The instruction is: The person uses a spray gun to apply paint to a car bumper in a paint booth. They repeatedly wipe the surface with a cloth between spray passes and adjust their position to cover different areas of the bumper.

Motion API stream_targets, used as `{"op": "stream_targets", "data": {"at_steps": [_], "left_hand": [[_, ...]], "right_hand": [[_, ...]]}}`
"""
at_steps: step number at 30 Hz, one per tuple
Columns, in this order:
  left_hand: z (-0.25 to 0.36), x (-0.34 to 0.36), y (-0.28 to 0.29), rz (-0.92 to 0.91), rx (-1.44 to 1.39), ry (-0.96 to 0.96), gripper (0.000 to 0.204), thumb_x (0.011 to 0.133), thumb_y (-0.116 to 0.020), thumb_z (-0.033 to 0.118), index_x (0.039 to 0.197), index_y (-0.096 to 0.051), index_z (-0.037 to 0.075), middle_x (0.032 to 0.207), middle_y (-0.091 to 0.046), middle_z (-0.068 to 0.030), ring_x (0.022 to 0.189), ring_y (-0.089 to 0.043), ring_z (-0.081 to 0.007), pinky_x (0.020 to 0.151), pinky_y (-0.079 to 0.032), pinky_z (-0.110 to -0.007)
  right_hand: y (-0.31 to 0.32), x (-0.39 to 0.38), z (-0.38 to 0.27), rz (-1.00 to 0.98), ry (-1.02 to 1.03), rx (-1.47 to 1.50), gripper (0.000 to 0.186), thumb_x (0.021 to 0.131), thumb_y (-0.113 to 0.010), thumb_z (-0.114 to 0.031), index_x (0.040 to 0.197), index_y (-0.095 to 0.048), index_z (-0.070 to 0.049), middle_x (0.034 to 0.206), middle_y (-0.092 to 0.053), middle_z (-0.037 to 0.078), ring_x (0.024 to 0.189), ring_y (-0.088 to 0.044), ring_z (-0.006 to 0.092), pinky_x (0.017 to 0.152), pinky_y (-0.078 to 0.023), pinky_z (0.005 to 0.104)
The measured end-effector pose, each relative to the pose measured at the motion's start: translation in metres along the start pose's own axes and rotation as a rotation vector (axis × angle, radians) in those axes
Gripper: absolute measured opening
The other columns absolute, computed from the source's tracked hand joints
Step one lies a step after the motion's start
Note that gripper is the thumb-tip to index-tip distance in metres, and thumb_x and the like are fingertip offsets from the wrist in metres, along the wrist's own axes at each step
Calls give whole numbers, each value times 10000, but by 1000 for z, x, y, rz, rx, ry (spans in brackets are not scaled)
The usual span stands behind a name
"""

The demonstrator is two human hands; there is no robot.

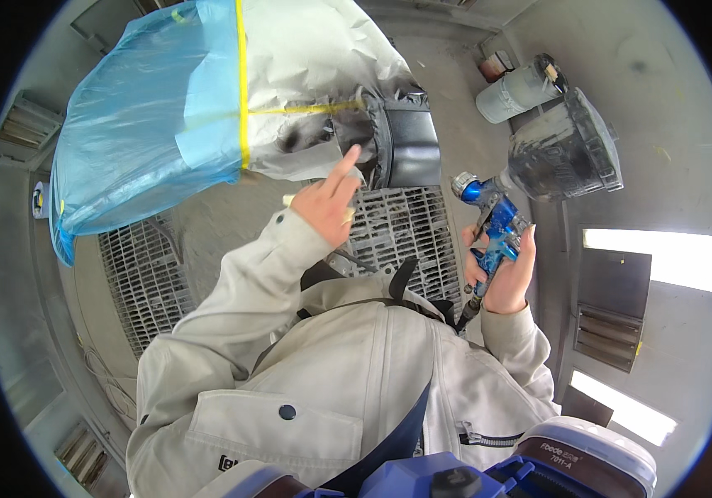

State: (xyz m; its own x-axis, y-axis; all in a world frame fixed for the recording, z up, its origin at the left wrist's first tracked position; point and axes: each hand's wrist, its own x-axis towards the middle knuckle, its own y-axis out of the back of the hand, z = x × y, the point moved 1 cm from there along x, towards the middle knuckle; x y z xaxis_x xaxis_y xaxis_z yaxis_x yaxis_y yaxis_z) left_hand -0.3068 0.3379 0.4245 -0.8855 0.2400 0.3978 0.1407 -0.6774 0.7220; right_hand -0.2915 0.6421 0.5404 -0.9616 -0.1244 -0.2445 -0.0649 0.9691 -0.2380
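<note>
My right hand (501, 266) is wrapped round a blue spray gun (489, 212) with a large paint-smudged cup (559, 153) on top and a hose at its handle. My left hand (327, 203) has its index finger stretched toward a dark, glossy panel section (406, 145), with other fingers curled on what looks like a piece of yellow tape (346, 216). Around that section lie white masking paper (294, 54) with dark overspray, yellow tape (242, 75) and blue plastic sheeting (136, 129).
Floor grates (402, 232) lie below the masked piece. A pale canister (514, 95) and a small can (495, 65) stand at the back right. A hose (107, 382) lies at lower left. Booth walls (638, 108) with bright light panels (655, 257) surround the space.
</note>
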Motion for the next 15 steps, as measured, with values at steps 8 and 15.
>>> {"op": "stream_targets", "data": {"at_steps": [8,15], "left_hand": [[-9,72,-8,-234,224,-64,360,798,-661,22,1138,-541,16,1704,-391,-236,725,-703,-370,653,-555,-497],[-9,80,-10,-294,344,-89,409,812,-693,65,1194,-554,25,1668,-425,-254,767,-725,-357,693,-581,-489]], "right_hand": [[-3,-11,2,-8,47,-45,726,1099,-263,-691,1010,-566,-37,1016,-663,157,466,-417,114,444,-372,277],[0,-20,6,-6,80,3,815,1104,-310,-676,1260,-596,71,972,-672,129,470,-428,85,440,-395,255]]}}
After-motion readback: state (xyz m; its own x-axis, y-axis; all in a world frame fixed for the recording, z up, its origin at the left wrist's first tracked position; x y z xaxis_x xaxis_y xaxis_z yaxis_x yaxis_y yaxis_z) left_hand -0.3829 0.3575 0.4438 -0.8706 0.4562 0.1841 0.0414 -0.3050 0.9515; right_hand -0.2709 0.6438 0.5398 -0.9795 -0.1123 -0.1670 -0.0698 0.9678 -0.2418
